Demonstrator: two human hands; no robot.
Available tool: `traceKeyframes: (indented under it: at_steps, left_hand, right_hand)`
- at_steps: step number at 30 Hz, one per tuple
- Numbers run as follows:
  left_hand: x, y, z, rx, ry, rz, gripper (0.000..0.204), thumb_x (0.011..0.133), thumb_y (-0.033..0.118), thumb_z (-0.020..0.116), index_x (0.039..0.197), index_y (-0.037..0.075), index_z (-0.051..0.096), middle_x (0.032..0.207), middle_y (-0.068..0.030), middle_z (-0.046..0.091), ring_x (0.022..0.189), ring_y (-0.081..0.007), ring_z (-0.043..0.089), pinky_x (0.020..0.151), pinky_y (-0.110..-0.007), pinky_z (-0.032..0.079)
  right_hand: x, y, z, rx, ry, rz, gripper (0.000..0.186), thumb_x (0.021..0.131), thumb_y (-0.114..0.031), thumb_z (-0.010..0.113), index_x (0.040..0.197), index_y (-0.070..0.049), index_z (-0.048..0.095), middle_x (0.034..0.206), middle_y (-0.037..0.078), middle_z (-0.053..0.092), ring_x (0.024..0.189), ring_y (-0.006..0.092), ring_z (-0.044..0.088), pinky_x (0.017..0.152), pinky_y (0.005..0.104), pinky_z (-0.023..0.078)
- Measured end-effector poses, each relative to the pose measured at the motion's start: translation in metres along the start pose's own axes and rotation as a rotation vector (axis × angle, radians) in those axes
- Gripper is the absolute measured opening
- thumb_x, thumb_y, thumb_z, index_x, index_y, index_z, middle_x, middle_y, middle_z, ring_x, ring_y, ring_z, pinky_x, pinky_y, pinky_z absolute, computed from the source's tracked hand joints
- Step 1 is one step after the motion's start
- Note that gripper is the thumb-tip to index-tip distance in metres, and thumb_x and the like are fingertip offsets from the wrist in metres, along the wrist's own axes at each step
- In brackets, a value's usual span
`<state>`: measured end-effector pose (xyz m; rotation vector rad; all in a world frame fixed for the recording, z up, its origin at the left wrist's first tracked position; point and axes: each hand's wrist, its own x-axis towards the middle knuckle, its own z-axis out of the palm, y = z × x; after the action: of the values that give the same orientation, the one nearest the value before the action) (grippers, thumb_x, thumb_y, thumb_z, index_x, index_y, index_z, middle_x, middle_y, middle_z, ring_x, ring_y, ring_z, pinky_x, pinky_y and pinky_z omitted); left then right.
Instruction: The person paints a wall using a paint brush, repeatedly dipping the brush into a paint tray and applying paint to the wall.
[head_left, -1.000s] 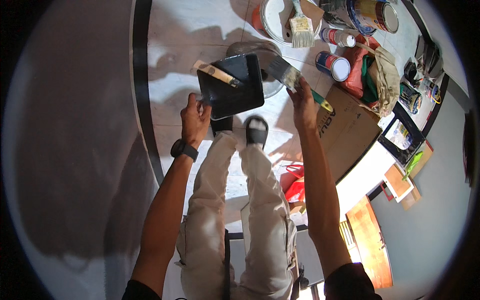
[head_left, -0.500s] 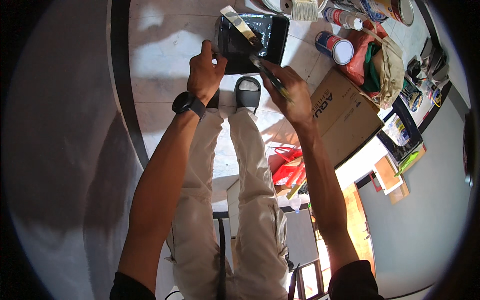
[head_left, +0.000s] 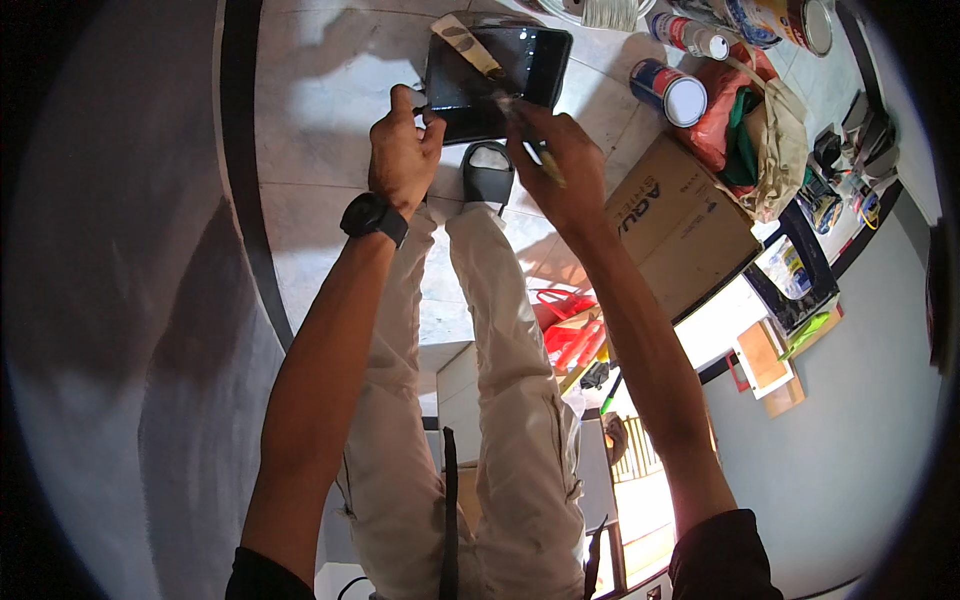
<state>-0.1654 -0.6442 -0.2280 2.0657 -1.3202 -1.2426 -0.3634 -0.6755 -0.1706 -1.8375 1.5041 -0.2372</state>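
Note:
On the tiled floor in front of me stands a black paint tray (head_left: pixel 552 92) with dark, shiny liquid inside. Across its far left part rests a wide flat paintbrush (head_left: pixel 462 44) with a pale handle, its lower end in the tray. My left hand (head_left: pixel 404 152), a black watch on its wrist, pinches the tray's left edge near the close corner. A slim paintbrush (head_left: pixel 548 166) is gripped in my right hand (head_left: pixel 566 168). Its tip, blurred, points down over the tray beside the wide brush. My fingers partly hide its handle.
At the right stand a blue paint can (head_left: pixel 668 92), a white-and-red can (head_left: pixel 690 36), a cardboard box (head_left: pixel 685 225) and bags (head_left: pixel 775 165). A wall (head_left: pixel 130 250) with dark skirting runs along my left. My sandalled foot (head_left: pixel 488 172) is just below the tray.
The tray and both hands appear slightly farther left in the view. My right hand has drawn left with the slim brush, whose tip now reaches over the tray. My left hand keeps its pinch.

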Motion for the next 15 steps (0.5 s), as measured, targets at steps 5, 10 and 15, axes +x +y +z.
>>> traceKeyframes:
  at_steps: [5, 10, 15]
  left_hand:
    - [-0.007, 0.001, -0.005, -0.031, 0.024, 0.003, 0.025, 0.093, 0.009, 0.066, 0.105, -0.001, 0.046, 0.077, -0.0239, 0.068, 0.072, -0.0412, 0.072, 0.064, -0.048, 0.056]
    - [-0.013, 0.006, -0.007, -0.036, 0.009, -0.003, 0.025, 0.094, 0.009, 0.065, 0.106, -0.001, 0.047, 0.077, -0.0248, 0.067, 0.072, -0.0411, 0.072, 0.064, -0.047, 0.056]
    - [-0.015, 0.011, -0.003, -0.001, -0.012, 0.006, 0.029, 0.093, 0.004, 0.069, 0.112, -0.001, 0.048, 0.094, -0.0221, 0.072, 0.073, -0.0285, 0.075, 0.063, -0.036, 0.059]
  right_hand:
    - [0.005, 0.024, 0.000, 0.090, 0.334, 0.059, 0.028, 0.093, -0.017, 0.074, 0.116, -0.003, 0.066, 0.091, 0.020, 0.074, 0.076, 0.0360, 0.074, 0.067, 0.0423, 0.058]
    - [0.027, 0.032, 0.013, 0.193, 0.281, 0.155, 0.030, 0.096, -0.021, 0.071, 0.117, -0.001, 0.065, 0.092, 0.022, 0.075, 0.087, 0.0354, 0.077, 0.073, 0.0396, 0.059]
    - [0.045, 0.044, 0.028, 0.247, 0.280, 0.197, 0.031, 0.096, -0.024, 0.073, 0.117, -0.001, 0.069, 0.091, 0.017, 0.077, 0.084, 0.0235, 0.076, 0.074, 0.0350, 0.059]
